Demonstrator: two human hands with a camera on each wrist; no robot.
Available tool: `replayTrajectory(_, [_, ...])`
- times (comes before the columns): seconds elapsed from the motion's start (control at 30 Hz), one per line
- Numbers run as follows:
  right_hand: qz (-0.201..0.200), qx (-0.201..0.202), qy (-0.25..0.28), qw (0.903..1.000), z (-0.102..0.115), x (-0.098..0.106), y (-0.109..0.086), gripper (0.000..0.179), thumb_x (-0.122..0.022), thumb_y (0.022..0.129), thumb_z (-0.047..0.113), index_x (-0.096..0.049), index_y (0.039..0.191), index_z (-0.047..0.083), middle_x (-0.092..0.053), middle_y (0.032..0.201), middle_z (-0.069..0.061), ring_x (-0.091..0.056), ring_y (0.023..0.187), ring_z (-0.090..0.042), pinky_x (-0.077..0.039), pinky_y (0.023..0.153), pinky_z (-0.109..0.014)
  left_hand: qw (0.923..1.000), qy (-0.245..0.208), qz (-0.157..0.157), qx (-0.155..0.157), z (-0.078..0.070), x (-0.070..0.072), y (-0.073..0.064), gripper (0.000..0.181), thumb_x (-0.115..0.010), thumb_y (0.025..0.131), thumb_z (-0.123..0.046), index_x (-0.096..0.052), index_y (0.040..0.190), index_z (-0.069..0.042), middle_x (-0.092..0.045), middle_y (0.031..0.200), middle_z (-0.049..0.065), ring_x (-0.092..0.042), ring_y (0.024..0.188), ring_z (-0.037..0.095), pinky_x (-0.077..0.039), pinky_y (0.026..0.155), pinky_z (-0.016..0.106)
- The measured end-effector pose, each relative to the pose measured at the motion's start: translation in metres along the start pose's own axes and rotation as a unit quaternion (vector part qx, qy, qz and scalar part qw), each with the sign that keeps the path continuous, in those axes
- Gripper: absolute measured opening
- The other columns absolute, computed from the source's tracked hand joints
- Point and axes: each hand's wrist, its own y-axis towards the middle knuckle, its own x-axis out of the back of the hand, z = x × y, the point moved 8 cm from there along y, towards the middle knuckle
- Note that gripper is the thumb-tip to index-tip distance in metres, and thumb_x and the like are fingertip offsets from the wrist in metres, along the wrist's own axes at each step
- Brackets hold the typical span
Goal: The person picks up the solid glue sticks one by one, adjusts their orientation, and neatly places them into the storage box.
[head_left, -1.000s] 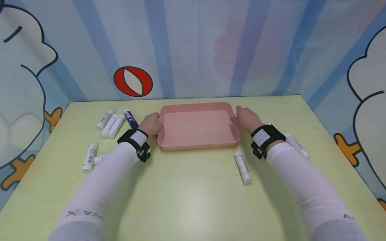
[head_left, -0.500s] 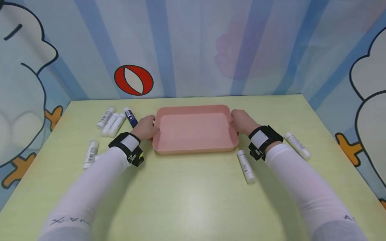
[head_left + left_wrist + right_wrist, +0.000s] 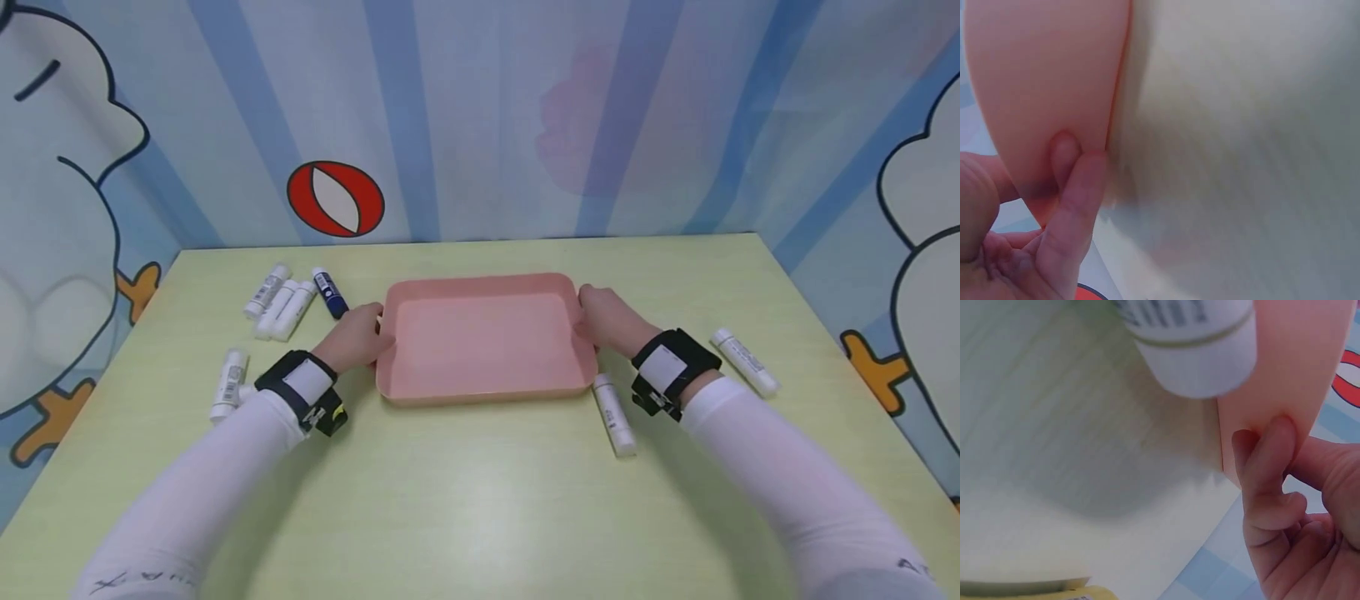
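Note:
A shallow pink rectangular tray (image 3: 487, 337) lies in the middle of the table in the head view, with nothing in it. My left hand (image 3: 354, 337) grips its left end, the thumb over the rim and the fingers against the outer wall, as the left wrist view shows on the tray side (image 3: 1047, 75). At the opposite end my right hand (image 3: 611, 319) pinches the wall the same way; in the right wrist view its fingers (image 3: 1272, 462) press the outside. A white capped tube (image 3: 615, 415) lies close to the tray's front right corner.
Several white tubes (image 3: 281, 304) and a dark blue tube (image 3: 330, 293) lie at the back left. Another white tube (image 3: 228, 385) is beside my left sleeve, partly covering one more. A white tube (image 3: 745, 362) lies to the right. A printed wall stands behind the table (image 3: 465, 500).
Both hands have drawn the tray toward me across the table, after a slight leftward shift. Its front right corner now reaches the near white tube, which was nudged slightly right earlier.

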Motion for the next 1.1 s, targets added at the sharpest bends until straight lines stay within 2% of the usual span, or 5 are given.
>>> replayTrajectory(0.23, [-0.008, 0.020, 0.006, 0.9998, 0.004, -0.003, -0.013, 0.016, -0.048, 0.088, 0.001, -0.044, 0.101, -0.007, -0.051, 0.079, -0.014, -0.052, 0.062, -0.020, -0.043, 0.050, -0.026, 0.9996, -0.021, -0.001, -0.019, 0.002, -0.003, -0.010, 0.035, -0.052, 0.086, -0.009, -0.043, 0.116, 0.007, -0.055, 0.080, 0.014, -0.055, 0.056, 0.017, -0.045, 0.049, 0.028])
replayTrajectory(0.57, [-0.013, 0.041, -0.003, 0.9991, 0.003, -0.007, -0.029, 0.018, -0.054, 0.087, 0.005, -0.044, 0.098, -0.005, -0.052, 0.078, -0.013, -0.050, 0.063, -0.020, -0.042, 0.051, -0.027, 0.9996, -0.026, 0.012, -0.005, 0.003, -0.011, -0.024, 0.035, -0.051, 0.088, -0.010, -0.042, 0.118, 0.005, -0.056, 0.085, 0.014, -0.055, 0.061, 0.017, -0.045, 0.052, 0.028])
replayTrajectory(0.87, [-0.012, 0.046, -0.016, 0.9987, 0.000, -0.008, -0.043, 0.021, -0.058, 0.085, 0.009, -0.046, 0.097, -0.003, -0.049, 0.069, -0.008, -0.045, 0.056, -0.017, -0.036, 0.049, -0.026, 0.9994, -0.024, -0.005, -0.025, -0.002, -0.016, -0.039, 0.033, -0.051, 0.087, -0.009, -0.045, 0.115, 0.006, -0.055, 0.080, 0.013, -0.053, 0.059, 0.017, -0.045, 0.050, 0.027])
replayTrajectory(1.1, [-0.021, 0.046, -0.059, 0.9970, -0.004, -0.008, -0.053, 0.031, -0.056, 0.087, 0.022, -0.047, 0.106, -0.001, -0.049, 0.062, -0.005, -0.043, 0.049, -0.015, -0.032, 0.044, -0.027, 0.9995, -0.022, -0.010, -0.021, -0.003, -0.018, -0.041, 0.034, -0.052, 0.087, -0.010, -0.044, 0.117, 0.004, -0.055, 0.082, 0.012, -0.053, 0.065, 0.018, -0.045, 0.053, 0.027])
